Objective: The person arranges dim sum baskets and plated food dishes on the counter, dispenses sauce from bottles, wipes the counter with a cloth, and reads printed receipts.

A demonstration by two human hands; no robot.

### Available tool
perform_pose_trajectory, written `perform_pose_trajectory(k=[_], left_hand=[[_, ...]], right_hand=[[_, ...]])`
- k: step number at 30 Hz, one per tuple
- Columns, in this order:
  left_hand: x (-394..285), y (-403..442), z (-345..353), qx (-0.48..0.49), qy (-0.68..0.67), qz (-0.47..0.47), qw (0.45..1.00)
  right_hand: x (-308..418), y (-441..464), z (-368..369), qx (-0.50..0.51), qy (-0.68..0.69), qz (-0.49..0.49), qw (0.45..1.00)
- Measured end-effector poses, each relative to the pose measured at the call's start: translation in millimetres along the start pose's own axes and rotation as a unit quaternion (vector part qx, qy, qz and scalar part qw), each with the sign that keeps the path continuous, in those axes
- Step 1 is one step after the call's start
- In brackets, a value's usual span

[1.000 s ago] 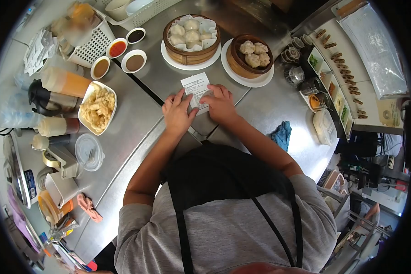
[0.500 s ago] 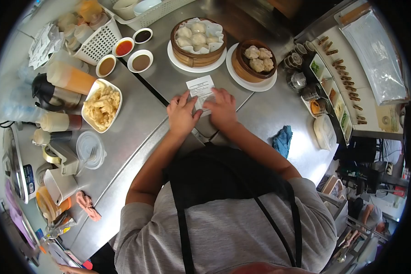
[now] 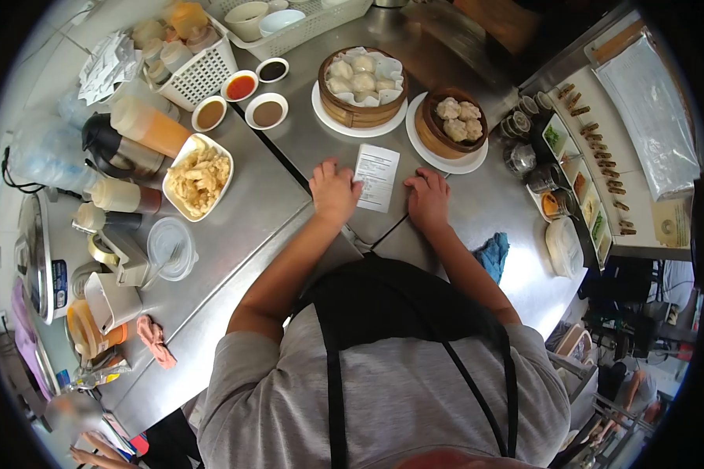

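A printed paper receipt (image 3: 377,178) lies flat on the steel counter between my hands. My left hand (image 3: 335,192) rests on the counter at the receipt's left side, palm down, fingers apart, its thumb at the paper's edge. To the right of the paper, my right hand (image 3: 429,200) leans on the counter with bent, parted fingers and holds nothing. Beyond the receipt, a bamboo steamer (image 3: 361,116) of pale round dumplings sits on a white plate (image 3: 322,117). A smaller steamer (image 3: 438,141) with several dumplings stands on another plate (image 3: 471,162).
Sauce dishes (image 3: 266,111) and a bowl of fried food (image 3: 199,177) stand on the left, beside squeeze bottles (image 3: 149,127). A blue cloth (image 3: 492,256) lies at right, near a garnish tray (image 3: 579,184). Other people (image 3: 94,438) are partly visible at the lower edges.
My hands have moved apart from over the receipt to either side of it, leaving its print uncovered. The view has shifted slightly, so the counter items appear further right.
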State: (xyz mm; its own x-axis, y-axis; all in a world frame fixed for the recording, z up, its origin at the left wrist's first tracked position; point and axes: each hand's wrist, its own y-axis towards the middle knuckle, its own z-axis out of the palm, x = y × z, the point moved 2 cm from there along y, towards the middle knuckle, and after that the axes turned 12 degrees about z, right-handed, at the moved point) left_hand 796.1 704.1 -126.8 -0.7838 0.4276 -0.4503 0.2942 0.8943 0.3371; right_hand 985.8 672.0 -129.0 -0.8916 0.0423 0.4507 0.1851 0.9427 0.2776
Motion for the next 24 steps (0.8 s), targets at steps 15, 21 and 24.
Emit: perform_pose_trajectory(k=[15, 21, 24], left_hand=[[69, 15, -150, -0.289, -0.444, -0.127, 0.838], [101, -22, -213, -0.431, -0.240, -0.064, 0.867], [102, -30, -274, -0.407, -0.225, -0.181, 0.867]], right_hand=[[6, 3, -7, 0.030, -0.011, 0.006, 0.999], [3, 0, -10, 0.030, 0.025, -0.019, 0.999], [-2, -1, -2, 0.025, 0.040, -0.040, 0.998]])
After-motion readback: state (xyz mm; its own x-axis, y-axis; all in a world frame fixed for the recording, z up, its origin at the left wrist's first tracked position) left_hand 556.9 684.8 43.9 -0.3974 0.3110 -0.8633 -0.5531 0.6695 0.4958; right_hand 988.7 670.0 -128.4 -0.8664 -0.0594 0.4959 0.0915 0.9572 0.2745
